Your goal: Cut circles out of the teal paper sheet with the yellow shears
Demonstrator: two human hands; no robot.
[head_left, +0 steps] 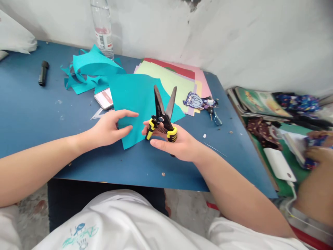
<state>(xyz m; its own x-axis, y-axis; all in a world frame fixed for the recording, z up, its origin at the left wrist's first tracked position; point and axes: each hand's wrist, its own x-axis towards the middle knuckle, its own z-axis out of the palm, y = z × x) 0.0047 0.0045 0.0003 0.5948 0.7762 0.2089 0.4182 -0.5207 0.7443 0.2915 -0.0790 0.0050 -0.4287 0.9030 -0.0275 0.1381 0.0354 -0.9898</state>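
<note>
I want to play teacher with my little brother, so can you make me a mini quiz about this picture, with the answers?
1. Pick one: which hand has the scissors?
A) left
B) right
C) both

2. True or false: the scissor blades are closed tight.

3. Fill the gap: the big sheet next to the left hand is the colour ____.

Key:
1. B, the right hand.
2. False; the blades are spread apart.
3. Teal (blue-green).
</note>
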